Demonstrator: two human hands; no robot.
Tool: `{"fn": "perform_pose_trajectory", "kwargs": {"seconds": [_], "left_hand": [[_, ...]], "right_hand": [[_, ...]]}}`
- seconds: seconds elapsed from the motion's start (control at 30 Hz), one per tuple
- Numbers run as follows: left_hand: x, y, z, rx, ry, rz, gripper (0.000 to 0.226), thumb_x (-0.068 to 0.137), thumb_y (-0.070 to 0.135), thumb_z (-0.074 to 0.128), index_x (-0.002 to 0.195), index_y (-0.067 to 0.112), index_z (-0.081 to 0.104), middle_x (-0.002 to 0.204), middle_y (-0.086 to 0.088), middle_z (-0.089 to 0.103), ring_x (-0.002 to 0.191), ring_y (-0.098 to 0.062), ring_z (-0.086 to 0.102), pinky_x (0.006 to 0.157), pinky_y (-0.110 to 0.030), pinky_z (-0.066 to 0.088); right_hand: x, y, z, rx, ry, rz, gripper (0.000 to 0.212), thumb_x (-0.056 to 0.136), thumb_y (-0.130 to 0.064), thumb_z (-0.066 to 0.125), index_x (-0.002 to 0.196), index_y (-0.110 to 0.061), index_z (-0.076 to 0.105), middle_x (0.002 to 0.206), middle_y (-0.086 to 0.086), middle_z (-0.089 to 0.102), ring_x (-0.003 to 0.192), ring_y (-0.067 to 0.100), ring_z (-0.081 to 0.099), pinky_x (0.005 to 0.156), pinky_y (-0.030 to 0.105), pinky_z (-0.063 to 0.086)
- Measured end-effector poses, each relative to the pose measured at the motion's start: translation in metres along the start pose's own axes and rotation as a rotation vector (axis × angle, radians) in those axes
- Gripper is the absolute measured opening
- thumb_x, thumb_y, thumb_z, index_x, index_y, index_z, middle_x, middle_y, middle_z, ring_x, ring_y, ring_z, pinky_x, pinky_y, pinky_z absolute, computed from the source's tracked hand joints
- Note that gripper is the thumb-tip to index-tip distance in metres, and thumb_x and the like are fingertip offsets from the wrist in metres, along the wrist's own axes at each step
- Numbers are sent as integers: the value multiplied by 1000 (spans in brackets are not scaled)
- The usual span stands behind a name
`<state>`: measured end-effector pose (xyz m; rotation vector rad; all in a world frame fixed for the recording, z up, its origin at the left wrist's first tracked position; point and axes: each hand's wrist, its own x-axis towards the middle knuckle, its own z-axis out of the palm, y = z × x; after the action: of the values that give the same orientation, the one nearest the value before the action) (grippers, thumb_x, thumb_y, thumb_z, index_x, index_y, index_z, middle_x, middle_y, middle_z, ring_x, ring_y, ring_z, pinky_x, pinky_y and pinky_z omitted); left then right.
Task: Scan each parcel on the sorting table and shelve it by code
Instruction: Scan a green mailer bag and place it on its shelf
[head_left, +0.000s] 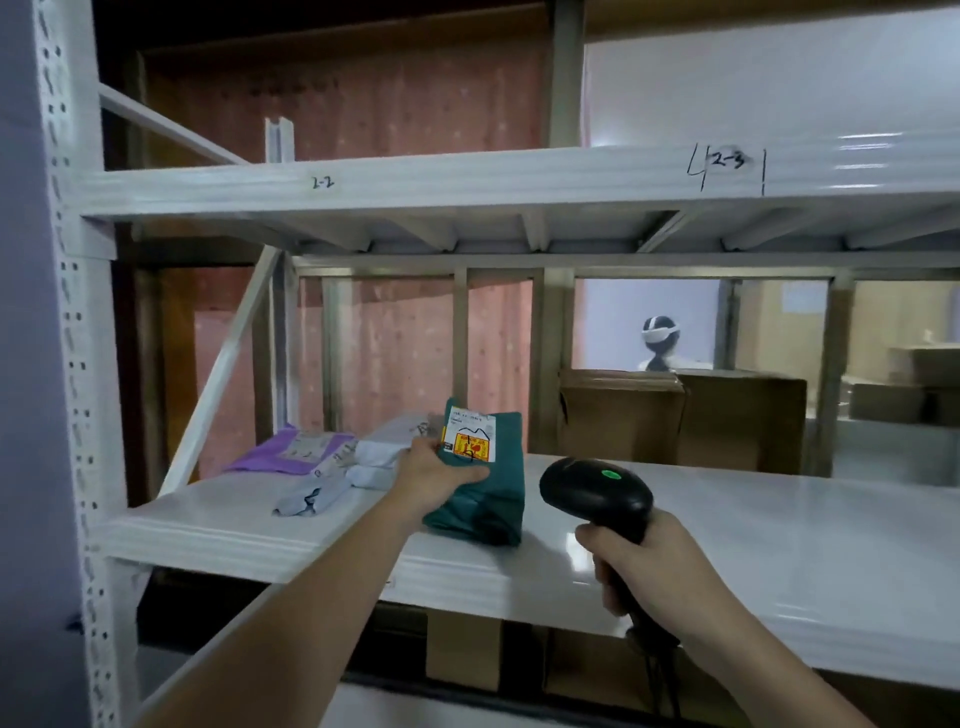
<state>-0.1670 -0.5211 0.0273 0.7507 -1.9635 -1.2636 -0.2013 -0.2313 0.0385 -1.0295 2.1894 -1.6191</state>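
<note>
Shelf (727, 525): left hand (434, 475) seemingly gripping parcel (485, 499).

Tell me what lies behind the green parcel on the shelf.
Behind the green parcel, held by the left hand, lie white parcels and a purple one. Anything directly behind it is hidden.

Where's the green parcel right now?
In the head view the green parcel stands on the white shelf, gripped by the left hand, just left of the black scanner and right of the grey mailers.
</note>
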Motion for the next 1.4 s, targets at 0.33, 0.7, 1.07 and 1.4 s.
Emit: {"fn": "perform_pose_trajectory", "kwargs": {"seconds": [0.33, 0.7, 1.07, 1.4], "left_hand": [[7, -12, -20, 843, 95, 398, 52, 95, 62, 58, 130, 25, 60, 131, -1, 56, 122, -23, 52, 99, -39, 46], [26, -12, -11, 894, -320, 683, 42, 98, 50, 63, 135, 29, 59, 132, 2, 62, 119, -22, 56, 99, -41, 49], [-37, 35, 98, 762, -367, 893, 47, 103, 39, 55, 149, 30, 48, 153, 8, 49, 142, -17, 41, 119, -38, 30], [-208, 116, 313, 463, -820, 994, 68, 101, 71, 37, 158, 34, 40, 168, 8, 33, 153, -17, 32, 125, -37, 23]], "right_hand": [[18, -16, 51, -11, 70, 107, 23, 91, -24, 65, 80, -4, 66, 56, 5, 60, 48, 19, 60, 52, 26, 52], [8, -17, 84, -20, 163, 173, 26, 91, -15, 64, 67, -4, 61, 48, 7, 58, 43, 19, 56, 45, 23, 47], [-60, 23, -5, -149, 409, 265, 37, 87, -25, 64, 56, -7, 55, 49, 11, 58, 48, 21, 55, 56, 33, 47], [-214, 70, -162, -136, 735, 433, 21, 93, -18, 63, 74, -9, 61, 49, 1, 56, 38, 11, 52, 42, 22, 44]]}}
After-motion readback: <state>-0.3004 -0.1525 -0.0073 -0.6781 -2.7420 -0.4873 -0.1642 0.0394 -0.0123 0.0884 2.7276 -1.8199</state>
